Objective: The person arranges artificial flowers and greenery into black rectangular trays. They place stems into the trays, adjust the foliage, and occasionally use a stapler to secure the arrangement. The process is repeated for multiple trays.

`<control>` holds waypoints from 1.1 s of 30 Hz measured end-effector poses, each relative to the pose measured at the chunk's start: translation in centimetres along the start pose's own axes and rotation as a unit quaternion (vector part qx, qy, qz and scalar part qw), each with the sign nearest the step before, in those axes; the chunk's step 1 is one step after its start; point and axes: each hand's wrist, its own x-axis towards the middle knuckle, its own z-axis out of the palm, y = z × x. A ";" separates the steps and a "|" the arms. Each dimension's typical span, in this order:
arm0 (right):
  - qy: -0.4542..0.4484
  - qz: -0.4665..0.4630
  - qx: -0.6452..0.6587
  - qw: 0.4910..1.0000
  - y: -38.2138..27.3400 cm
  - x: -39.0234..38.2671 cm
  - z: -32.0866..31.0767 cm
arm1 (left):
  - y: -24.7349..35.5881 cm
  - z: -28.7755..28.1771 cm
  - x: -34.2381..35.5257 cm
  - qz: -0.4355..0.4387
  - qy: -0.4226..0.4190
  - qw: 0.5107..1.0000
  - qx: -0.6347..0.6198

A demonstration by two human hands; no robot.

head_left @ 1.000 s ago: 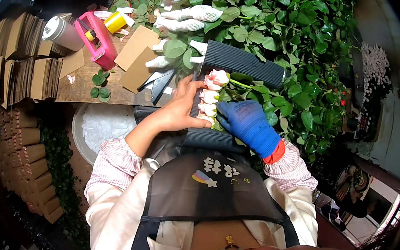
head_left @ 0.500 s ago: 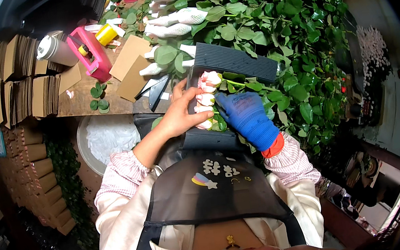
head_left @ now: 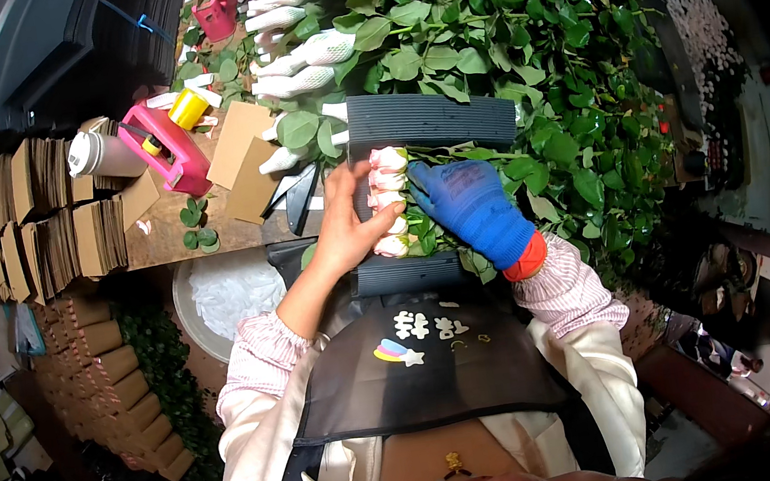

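Note:
Pale pink roses (head_left: 386,183) lie in a row between two dark ribbed blocks, heads to the left and leafy stems to the right. My bare left hand (head_left: 349,218) is against the heads from the left, fingers and thumb spread apart. Its thumb rests on one of the lower blooms, and some fingertips are hidden behind the upper ones. My right hand (head_left: 469,206), in a blue glove, is closed over the stems just behind the heads; its grip is partly hidden. The upper ribbed block (head_left: 433,121) lies beyond the roses, the lower ribbed block (head_left: 408,274) nearer me.
Leafy rose stems (head_left: 512,23) with heads in white net sleeves (head_left: 294,82) pile up at the back and right. Left on the table are cardboard pieces (head_left: 238,143), a black-handled cutting tool (head_left: 303,198), a pink holder (head_left: 167,152) and a white bottle (head_left: 103,155). Below stands a basin (head_left: 189,308).
My left fingers have drawn back from over the rose heads to their left side, and the heads form a straighter row. My gloved hand stays at the stems. The whole view has shifted slightly.

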 end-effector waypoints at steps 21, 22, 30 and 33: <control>0.084 -0.012 0.029 0.996 -0.7 -0.1 -0.2 | -0.5 1.1 1.4 -0.017 0.045 0.998 0.041; 0.091 -0.028 0.048 0.994 -0.4 -0.4 -0.7 | -0.7 1.0 1.3 -0.008 0.048 0.998 0.041; 0.235 -0.027 0.262 0.936 -0.6 -5.1 -4.7 | -3.3 -8.6 -0.6 0.029 0.270 0.807 0.524; 0.227 -0.035 0.284 0.931 -1.6 -5.3 -4.5 | -5.4 -12.4 -0.1 -0.108 0.187 0.810 0.544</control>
